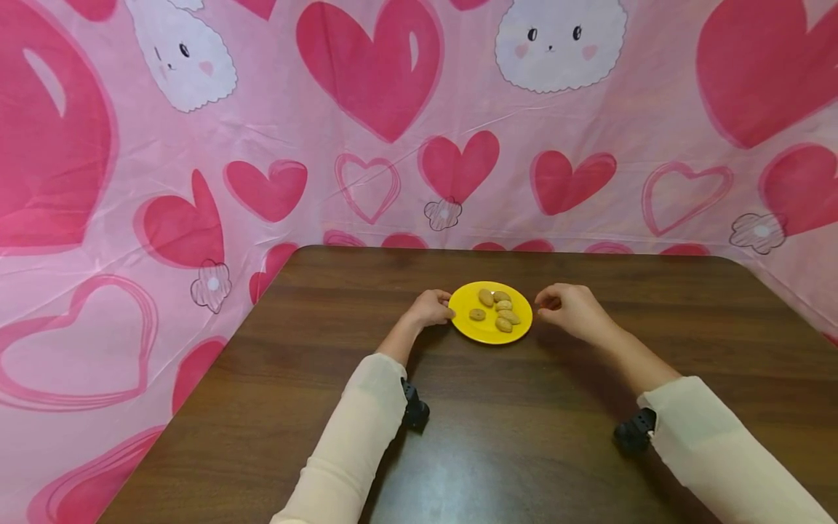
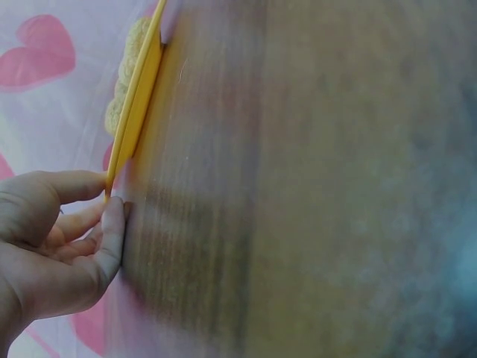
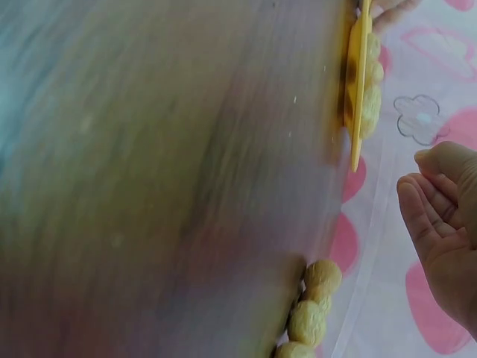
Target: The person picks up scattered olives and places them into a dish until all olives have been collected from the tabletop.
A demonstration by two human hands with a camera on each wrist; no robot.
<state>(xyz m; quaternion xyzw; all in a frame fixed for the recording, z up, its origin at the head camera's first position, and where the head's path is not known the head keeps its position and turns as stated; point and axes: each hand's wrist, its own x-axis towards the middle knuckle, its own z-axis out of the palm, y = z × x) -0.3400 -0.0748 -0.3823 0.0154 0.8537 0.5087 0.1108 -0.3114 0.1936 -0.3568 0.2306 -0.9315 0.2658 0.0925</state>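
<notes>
A round yellow plate carries several tan, rough-surfaced peanuts in the shell, most of them grouped on its right half. At the plate's left edge my left hand pinches the rim, thumb on one face and fingers on the other, as the left wrist view shows. My right hand hovers just off the plate's right edge, fingers loosely bent and nothing between thumb and fingertips. More peanuts lie in a row on the table in the right wrist view; the head view does not show them.
The brown wooden table reaches back to a pink curtain printed with hearts, which hangs along its far and left sides. Each sleeve has a small black camera strapped at the wrist.
</notes>
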